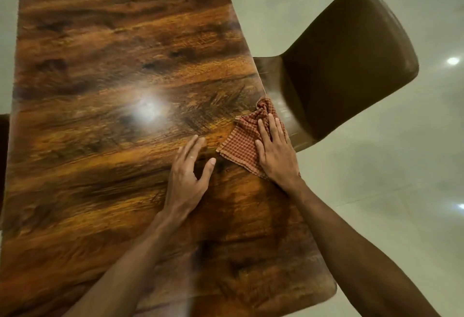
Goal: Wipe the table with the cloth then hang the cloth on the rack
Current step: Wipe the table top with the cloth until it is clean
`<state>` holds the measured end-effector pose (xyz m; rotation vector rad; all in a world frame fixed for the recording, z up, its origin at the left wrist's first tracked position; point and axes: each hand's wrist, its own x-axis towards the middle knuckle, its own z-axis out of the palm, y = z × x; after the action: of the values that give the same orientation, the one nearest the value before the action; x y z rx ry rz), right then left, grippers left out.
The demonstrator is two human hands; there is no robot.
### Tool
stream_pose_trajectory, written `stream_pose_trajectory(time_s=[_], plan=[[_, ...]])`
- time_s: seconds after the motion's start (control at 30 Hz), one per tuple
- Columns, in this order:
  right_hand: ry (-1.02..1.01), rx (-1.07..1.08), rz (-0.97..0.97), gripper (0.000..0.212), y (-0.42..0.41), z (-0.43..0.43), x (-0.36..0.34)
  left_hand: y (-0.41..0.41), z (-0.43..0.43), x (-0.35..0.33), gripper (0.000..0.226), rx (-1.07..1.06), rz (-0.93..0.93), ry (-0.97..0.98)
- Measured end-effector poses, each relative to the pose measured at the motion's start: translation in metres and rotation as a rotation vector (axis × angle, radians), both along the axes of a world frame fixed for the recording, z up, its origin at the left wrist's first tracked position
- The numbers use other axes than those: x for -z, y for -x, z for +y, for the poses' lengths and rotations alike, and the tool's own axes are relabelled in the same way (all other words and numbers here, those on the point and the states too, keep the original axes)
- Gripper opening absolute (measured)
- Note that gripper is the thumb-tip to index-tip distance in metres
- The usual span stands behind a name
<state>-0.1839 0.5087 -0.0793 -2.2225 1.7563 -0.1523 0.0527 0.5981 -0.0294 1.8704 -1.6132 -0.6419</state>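
A glossy dark wooden table [100, 91] fills most of the view. A red-and-cream checked cloth [241, 141] lies bunched at the table's right edge. My right hand [276, 151] presses flat on the cloth, fingers spread over it. My left hand [188, 173] rests palm down on the bare wood just left of the cloth, fingers apart, holding nothing. No rack is in view.
A brown padded chair [351, 53] stands tucked against the table's right side, its seat partly under the edge near the cloth. Pale shiny floor [401, 191] surrounds the table. A dark object [3, 141] shows at the left edge.
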Motion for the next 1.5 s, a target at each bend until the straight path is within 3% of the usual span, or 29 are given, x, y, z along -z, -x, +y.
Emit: stream_pose_trajectory(time_s=[0.3,0.47,0.63,0.8,0.83,1.0,1.1,1.17,1.33,1.5], plan=[[-0.016,0.141,0.09,0.064,-0.004,0.121,0.002,-0.02,0.071,0.003,0.062,-0.009,0.035,-0.077],[-0.006,-0.053,0.143,0.064,-0.039,0.17,0.004,-0.06,0.119,0.003,0.062,-0.016,0.052,-0.13],[-0.027,0.196,0.133,0.063,-0.113,0.196,-0.003,-0.122,0.179,0.0,0.061,-0.053,0.058,-0.142],[0.02,-0.382,0.076,0.063,-0.231,0.267,0.004,-0.178,0.241,-0.008,0.057,-0.111,0.048,-0.081],[0.021,-0.415,0.091,0.063,-0.244,0.272,0.002,-0.189,0.255,-0.01,0.056,-0.141,0.06,-0.069],[-0.064,-0.113,0.081,0.065,-0.324,0.304,-0.006,-0.238,0.314,-0.019,0.056,-0.314,0.064,-0.083],[-0.069,-0.446,0.035,0.072,-0.377,0.383,0.001,-0.255,0.344,-0.025,0.058,-0.376,0.072,-0.085],[-0.032,-0.619,0.067,0.088,-0.386,0.429,0.007,-0.261,0.359,-0.026,0.057,-0.418,0.076,-0.067],[0.005,-0.692,0.059,0.091,-0.38,0.464,0.01,-0.258,0.38,-0.024,0.057,-0.51,0.084,-0.049],[-0.011,-0.78,0.024,0.077,-0.324,0.452,0.014,-0.215,0.389,-0.022,0.059,-0.51,0.04,-0.064]])
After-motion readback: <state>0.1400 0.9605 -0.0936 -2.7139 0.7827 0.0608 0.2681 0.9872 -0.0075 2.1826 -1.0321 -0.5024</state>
